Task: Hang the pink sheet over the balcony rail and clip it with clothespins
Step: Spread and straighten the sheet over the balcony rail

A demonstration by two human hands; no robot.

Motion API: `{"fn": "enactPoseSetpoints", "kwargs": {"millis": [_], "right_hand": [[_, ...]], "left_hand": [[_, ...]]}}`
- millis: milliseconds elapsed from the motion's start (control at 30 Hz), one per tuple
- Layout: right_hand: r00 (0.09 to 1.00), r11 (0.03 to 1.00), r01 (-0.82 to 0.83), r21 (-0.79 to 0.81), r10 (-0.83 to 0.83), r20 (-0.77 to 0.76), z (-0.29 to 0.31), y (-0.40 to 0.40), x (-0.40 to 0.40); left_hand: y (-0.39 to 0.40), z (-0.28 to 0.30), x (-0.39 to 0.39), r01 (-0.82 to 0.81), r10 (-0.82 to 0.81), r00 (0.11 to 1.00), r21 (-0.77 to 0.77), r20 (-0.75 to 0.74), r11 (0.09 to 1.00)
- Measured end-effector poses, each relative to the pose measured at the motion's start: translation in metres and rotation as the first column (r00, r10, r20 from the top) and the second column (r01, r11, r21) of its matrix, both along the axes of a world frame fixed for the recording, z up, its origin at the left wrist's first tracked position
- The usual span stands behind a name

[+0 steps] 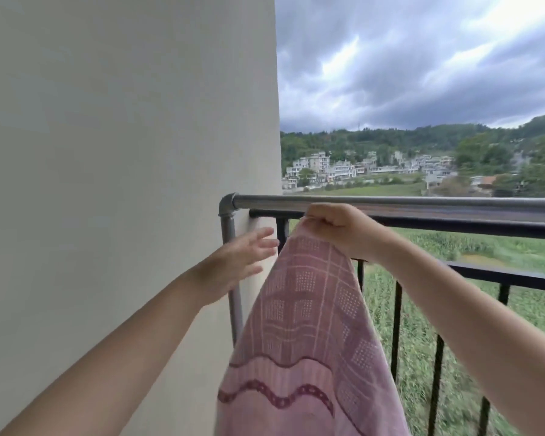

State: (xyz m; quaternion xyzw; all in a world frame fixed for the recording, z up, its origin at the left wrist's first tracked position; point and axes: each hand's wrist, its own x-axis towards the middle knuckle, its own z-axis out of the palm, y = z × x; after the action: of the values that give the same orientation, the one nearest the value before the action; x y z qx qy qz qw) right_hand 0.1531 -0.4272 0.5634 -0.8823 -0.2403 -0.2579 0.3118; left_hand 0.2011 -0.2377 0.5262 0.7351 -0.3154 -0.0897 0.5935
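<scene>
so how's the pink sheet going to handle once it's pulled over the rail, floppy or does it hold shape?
Likely floppy: the pink sheet hangs in a loose cone from the one corner the right hand grips. Probably light, since a single fist carries it. It may slide on the smooth metal rail, so clipping seems wise.

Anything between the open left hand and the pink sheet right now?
Nothing. In the head view, only bare wall shows in the narrow gap between the left hand and the pink sheet.

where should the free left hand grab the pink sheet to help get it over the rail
Probably the sheet's left edge just below the peak. The right hand pinches the pink sheet at one top point, so it hangs as a cone under the metal rail. The open left hand is already on that side.
</scene>
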Motion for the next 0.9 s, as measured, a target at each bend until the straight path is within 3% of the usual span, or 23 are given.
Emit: {"fn": "enactPoseSetpoints", "kwargs": {"millis": [67,167,233,300,333,433,533,600,700,800,900], "right_hand": [[0.998,0.987,0.038,-0.156,-0.03,0.05,0.016,0.008,0.002],[0.983,0.987,0.153,-0.053,-0.147,0.114,0.032,0.005,0.004],[0.982,0.977,0.187,0.107,-0.184,-0.033,0.03,-0.005,0.007],[0.953,0.94,0.106,0.323,-0.004,-0.302,0.013,-0.009,0.001],[0.911,0.935,0.045,0.353,0.106,-0.398,0.001,-0.008,-0.002],[0.833,0.969,-0.133,0.206,0.222,-0.507,-0.037,0.001,-0.009],[0.905,0.986,-0.16,-0.055,0.124,-0.407,-0.068,0.012,0.002],[0.911,0.987,-0.137,0.079,0.157,-0.381,-0.081,0.018,0.009],[0.846,0.901,-0.16,0.403,0.335,-0.414,-0.09,0.021,0.016],[0.878,0.84,-0.073,0.538,0.31,-0.365,-0.082,0.011,0.012],[0.912,0.88,-0.028,0.475,0.217,-0.347,-0.069,0.004,-0.005]], "left_hand": [[-0.012,0.0,-0.001,0.076,-0.077,0.997,0.049,0.005,0.996],[-0.033,0.002,-0.007,-0.063,0.061,0.998,-0.122,-0.025,0.99],[-0.035,0.008,-0.001,-0.259,0.264,0.964,-0.294,-0.023,0.92],[-0.031,0.018,0.004,-0.341,0.371,0.929,-0.402,-0.004,0.85],[-0.028,0.024,0.005,-0.328,0.37,0.929,-0.421,0.022,0.846],[-0.024,0.037,0.0,-0.274,0.361,0.921,-0.414,0.147,0.868],[-0.022,0.044,-0.005,-0.236,0.323,0.93,-0.392,0.173,0.889],[-0.02,0.046,-0.008,-0.203,0.287,0.94,-0.373,0.186,0.905],[-0.011,0.049,-0.008,-0.24,0.334,0.923,-0.39,0.193,0.889],[0.009,0.051,0.001,-0.41,0.504,0.742,-0.295,0.442,0.863],[0.021,0.051,0.004,-0.535,0.44,0.463,-0.154,0.769,0.831]]}}
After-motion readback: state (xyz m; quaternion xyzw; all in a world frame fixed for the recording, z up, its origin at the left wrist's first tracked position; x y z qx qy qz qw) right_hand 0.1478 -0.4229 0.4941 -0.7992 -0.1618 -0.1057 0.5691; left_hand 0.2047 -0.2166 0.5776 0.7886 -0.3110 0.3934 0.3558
